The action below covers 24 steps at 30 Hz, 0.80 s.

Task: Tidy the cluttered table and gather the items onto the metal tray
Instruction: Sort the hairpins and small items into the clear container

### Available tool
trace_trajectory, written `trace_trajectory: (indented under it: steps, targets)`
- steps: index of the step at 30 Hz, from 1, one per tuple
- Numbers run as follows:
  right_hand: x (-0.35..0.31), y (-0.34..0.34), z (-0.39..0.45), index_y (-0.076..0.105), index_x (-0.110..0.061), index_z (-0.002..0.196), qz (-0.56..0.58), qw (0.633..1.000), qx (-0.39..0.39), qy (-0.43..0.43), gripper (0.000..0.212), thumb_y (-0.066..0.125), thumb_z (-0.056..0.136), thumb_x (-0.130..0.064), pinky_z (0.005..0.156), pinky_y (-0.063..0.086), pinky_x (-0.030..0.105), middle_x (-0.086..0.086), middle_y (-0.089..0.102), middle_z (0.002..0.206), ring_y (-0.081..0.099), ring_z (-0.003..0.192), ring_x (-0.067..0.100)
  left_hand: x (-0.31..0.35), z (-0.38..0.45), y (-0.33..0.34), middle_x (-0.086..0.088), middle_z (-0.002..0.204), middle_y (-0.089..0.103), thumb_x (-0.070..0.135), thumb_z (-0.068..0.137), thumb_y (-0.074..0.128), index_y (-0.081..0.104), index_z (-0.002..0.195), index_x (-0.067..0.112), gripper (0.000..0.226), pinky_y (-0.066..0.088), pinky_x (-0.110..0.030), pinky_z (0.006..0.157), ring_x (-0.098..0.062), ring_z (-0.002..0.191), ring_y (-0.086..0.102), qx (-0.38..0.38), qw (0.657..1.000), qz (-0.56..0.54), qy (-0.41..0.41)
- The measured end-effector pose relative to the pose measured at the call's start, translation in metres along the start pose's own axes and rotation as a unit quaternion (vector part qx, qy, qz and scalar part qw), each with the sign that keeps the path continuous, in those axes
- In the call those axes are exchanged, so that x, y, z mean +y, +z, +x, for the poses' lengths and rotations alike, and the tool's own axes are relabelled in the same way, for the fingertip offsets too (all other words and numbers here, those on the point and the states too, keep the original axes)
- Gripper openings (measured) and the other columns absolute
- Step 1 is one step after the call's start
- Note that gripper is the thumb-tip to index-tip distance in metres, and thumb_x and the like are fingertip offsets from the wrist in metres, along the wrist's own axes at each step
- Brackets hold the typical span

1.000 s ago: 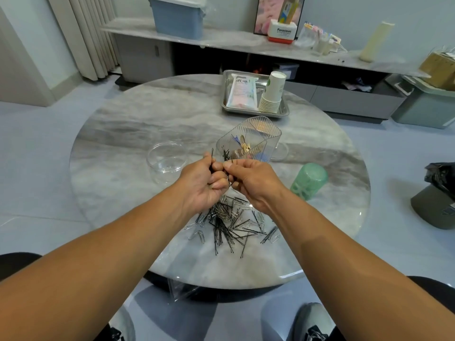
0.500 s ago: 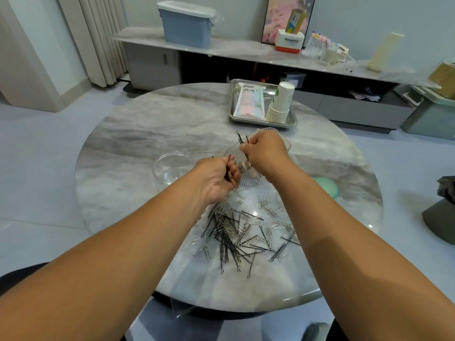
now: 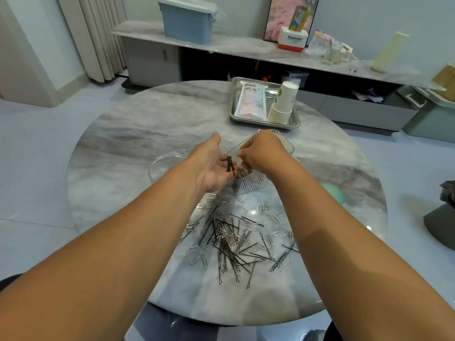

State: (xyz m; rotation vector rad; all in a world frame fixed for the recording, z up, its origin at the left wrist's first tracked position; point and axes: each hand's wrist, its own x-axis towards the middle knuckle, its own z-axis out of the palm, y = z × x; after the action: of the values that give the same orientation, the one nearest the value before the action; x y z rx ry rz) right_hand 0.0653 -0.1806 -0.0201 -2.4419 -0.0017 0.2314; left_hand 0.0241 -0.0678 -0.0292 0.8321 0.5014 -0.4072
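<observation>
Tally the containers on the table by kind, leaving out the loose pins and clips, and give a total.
Metal tray: 1
Ribbed clear box: 1
Clear round bowl: 1
Green cup on its side: 1
Stack of paper cups, counted as one: 1
Total: 5

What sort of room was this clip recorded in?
Probably a home living or dining room: a round marble table, a long low media cabinet along the wall with household clutter on it, and floor-length curtains.

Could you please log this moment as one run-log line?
left hand: open, black hairpins on palm | right hand: over clear ribbed plastic box, grip unclear
</observation>
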Motion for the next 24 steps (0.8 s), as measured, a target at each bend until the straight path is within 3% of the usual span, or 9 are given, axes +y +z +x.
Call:
trace_trajectory:
  steps: [3,6,7,10,12,14,17,21,24]
  targets:
    - [0.002,0.000,-0.001,0.073,-0.005,0.105,0.081,0.997,-0.005,0.010,0.018,0.057,0.098,-0.002,0.092,0.058,0.052,0.024,0.073,0.106,0.071,0.101,0.041,0.006,-0.004,0.000,-0.034,0.130,0.047,0.075,0.095,0.029,0.010,0.152,-0.014,0.107,0.063,-0.044,0.068,-0.035,0.090,0.068,-0.063,0.998,-0.015,-0.025]
    - [0.006,-0.005,-0.007,0.070,-0.007,0.097,0.145,0.989,0.017,0.024,0.015,0.058,0.096,0.003,0.083,0.062,0.049,0.022,0.072,0.089,0.073,0.077,0.032,0.004,-0.005,-0.002,-0.031,0.153,0.023,0.085,0.087,0.030,0.003,0.157,-0.005,0.117,0.061,-0.038,0.053,-0.038,0.073,0.074,-0.094,0.995,-0.015,-0.035]
    - [0.008,-0.008,-0.010,0.070,-0.004,0.096,0.150,0.988,0.024,0.028,0.013,0.060,0.095,0.004,0.078,0.064,0.045,0.020,0.072,0.084,0.071,0.068,0.028,0.004,-0.005,-0.004,-0.028,0.160,0.014,0.087,0.086,0.029,0.002,0.158,-0.001,0.118,0.060,-0.040,0.060,-0.039,0.092,0.073,-0.098,0.995,-0.012,-0.033]
    - [0.012,-0.022,-0.022,0.069,0.003,0.094,0.127,0.991,-0.011,0.044,0.003,0.067,0.092,0.005,0.053,0.061,0.030,0.017,0.068,0.074,0.063,0.054,0.019,0.005,0.000,-0.011,-0.023,0.165,0.007,0.081,0.091,0.029,0.010,0.159,0.004,0.105,0.044,-0.046,0.107,-0.035,0.147,0.029,-0.081,0.996,0.022,-0.004]
    - [0.018,-0.030,-0.029,0.071,0.003,0.091,0.047,0.995,-0.073,0.041,0.005,0.074,0.089,0.000,0.049,0.056,0.026,0.016,0.071,0.077,0.065,0.059,0.019,0.005,0.001,-0.015,-0.025,0.154,0.037,0.057,0.105,0.035,0.031,0.153,0.002,0.074,0.043,-0.042,0.111,-0.034,0.142,0.041,-0.012,0.997,0.057,0.041]
    - [0.025,-0.030,-0.037,0.075,-0.003,0.093,-0.049,0.990,-0.132,0.014,0.007,0.077,0.086,-0.006,0.053,0.054,0.023,0.012,0.074,0.083,0.068,0.066,0.017,0.003,-0.001,-0.021,-0.018,0.112,0.063,0.021,0.109,0.042,0.052,0.132,-0.001,0.033,0.059,-0.027,0.076,-0.025,0.097,0.066,0.068,0.982,0.154,0.083]
    - [0.035,-0.008,-0.046,0.078,-0.018,0.099,-0.123,0.971,-0.201,-0.038,0.015,0.076,0.088,-0.008,0.053,0.052,0.019,0.002,0.074,0.090,0.070,0.074,0.012,-0.004,-0.008,-0.037,-0.011,0.084,0.063,-0.003,0.099,0.053,0.064,0.106,-0.001,0.013,0.051,-0.018,0.046,-0.016,0.063,0.058,0.123,0.894,0.420,0.098]
    - [0.049,0.033,-0.054,0.078,-0.029,0.104,-0.163,0.962,-0.202,-0.081,0.030,0.077,0.087,-0.004,0.069,0.051,0.025,-0.014,0.058,0.089,0.064,0.080,0.009,-0.024,-0.015,-0.055,-0.014,0.109,0.073,0.010,0.091,0.068,0.072,0.113,0.003,0.023,0.059,-0.040,0.089,-0.028,0.097,0.071,0.110,0.687,0.717,0.047]
    - [0.054,0.043,-0.053,0.078,-0.029,0.099,-0.160,0.968,-0.171,-0.091,0.027,0.078,0.085,-0.006,0.070,0.055,0.030,-0.012,0.062,0.076,0.069,0.079,0.017,-0.041,-0.016,-0.062,-0.010,0.104,0.074,0.022,0.084,0.082,0.074,0.105,0.008,0.027,0.057,-0.041,0.092,-0.029,0.098,0.070,0.124,0.625,0.768,0.066]
